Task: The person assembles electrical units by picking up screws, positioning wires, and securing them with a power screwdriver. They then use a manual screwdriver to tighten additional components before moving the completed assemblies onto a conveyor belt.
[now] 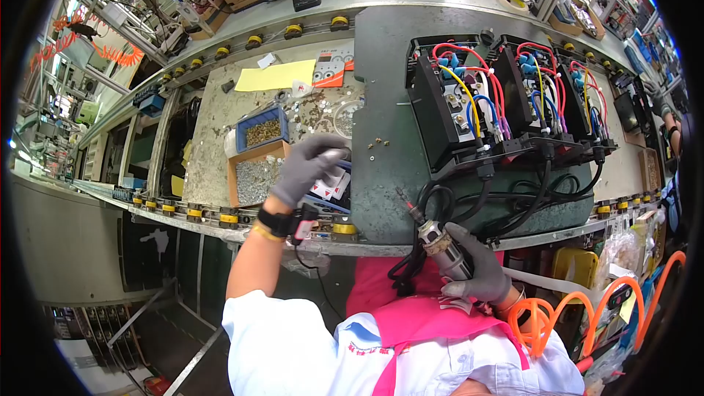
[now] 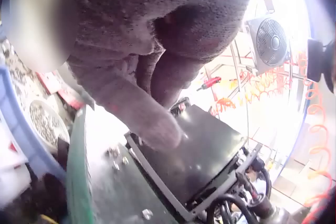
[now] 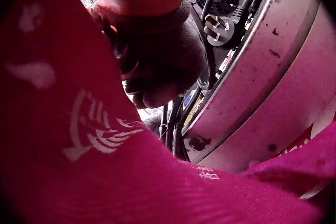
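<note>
My left hand [image 1: 312,169], in a grey glove, hovers over the parts bins beside the green mat [image 1: 389,205]. Its fingers are loosely bent in the left wrist view, and nothing shows between them; the palm is hidden. My right hand [image 1: 480,268], also gloved, grips a silver power screwdriver [image 1: 444,249] at the mat's front edge, its bit pointing up and left. In the right wrist view the pink apron [image 3: 105,171] hides much of that hand. Three black electrical units [image 1: 440,114] with coloured wires stand in a row on the mat. Several small brass-coloured pieces [image 1: 378,141] lie left of them.
A blue bin [image 1: 262,130] of brass parts and a cardboard box [image 1: 257,176] of silver parts stand left of the mat. Black power cables [image 1: 539,202] loop before the units. An orange coiled hose [image 1: 579,297] hangs at the right. Roller rails [image 1: 293,31] border the bench.
</note>
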{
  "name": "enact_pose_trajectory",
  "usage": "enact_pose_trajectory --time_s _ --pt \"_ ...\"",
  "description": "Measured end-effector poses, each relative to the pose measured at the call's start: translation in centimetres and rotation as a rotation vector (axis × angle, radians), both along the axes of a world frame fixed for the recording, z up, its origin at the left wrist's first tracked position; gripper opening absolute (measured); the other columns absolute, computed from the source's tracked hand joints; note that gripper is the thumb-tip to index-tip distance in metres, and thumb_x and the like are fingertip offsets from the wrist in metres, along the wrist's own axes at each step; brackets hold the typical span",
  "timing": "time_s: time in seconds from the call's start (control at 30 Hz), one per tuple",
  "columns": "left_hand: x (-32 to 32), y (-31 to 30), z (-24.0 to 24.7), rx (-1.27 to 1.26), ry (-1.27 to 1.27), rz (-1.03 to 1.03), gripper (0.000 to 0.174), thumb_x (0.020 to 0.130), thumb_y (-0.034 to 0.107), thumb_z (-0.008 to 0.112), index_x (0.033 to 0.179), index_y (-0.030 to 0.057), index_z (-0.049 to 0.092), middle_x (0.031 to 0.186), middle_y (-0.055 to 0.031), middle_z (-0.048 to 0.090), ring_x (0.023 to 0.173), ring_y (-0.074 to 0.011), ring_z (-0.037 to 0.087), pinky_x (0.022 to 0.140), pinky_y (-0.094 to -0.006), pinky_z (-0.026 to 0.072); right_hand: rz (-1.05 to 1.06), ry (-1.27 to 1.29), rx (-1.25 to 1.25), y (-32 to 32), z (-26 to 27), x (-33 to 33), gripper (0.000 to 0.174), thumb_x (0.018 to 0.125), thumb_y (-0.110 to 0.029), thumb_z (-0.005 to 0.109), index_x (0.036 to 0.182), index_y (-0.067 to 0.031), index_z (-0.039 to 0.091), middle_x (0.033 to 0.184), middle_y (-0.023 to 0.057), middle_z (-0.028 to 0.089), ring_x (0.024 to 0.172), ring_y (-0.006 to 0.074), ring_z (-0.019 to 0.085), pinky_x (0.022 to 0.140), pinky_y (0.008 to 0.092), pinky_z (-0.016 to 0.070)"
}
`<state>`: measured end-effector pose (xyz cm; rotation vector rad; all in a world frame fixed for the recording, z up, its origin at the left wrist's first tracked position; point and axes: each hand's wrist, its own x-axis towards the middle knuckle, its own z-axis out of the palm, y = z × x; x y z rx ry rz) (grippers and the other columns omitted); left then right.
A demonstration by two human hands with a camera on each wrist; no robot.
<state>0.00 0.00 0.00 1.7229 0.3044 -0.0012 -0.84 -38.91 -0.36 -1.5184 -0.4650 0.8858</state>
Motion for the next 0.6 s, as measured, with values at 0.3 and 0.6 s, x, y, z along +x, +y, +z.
enact_pose_trajectory --time_s 0.3,0.6 --pt "-5.9 10.7 -3.6 1.166 0.954 0.162 0.048 0.078 0.031 0.073 0.119 0.0113 0.061 0.115 -0.0163 0.065 0.109 -0.0343 0.061 0.092 -0.0416 0.0490 0.004 -0.097 0.014 0.2 -0.6 0.1 0.103 0.062 -0.032 0.086 0.144 0.0022 0.033 0.138 0.0181 0.047 0.128 0.0243 0.046 0.108 0.0344 0.0322" --pt "-5.4 15.3 -10.4 1.253 0.791 -0.108 0.028 0.075 0.019 0.066 0.098 0.0025 0.066 0.097 -0.0229 0.068 0.093 -0.0364 0.067 0.078 -0.0433 0.0540 -0.035 -0.004 0.006 0.1 -0.8 -0.3 0.104 0.061 -0.033 0.087 0.144 0.0012 0.034 0.136 0.0183 0.049 0.127 0.0251 0.047 0.107 0.0354 0.0331"
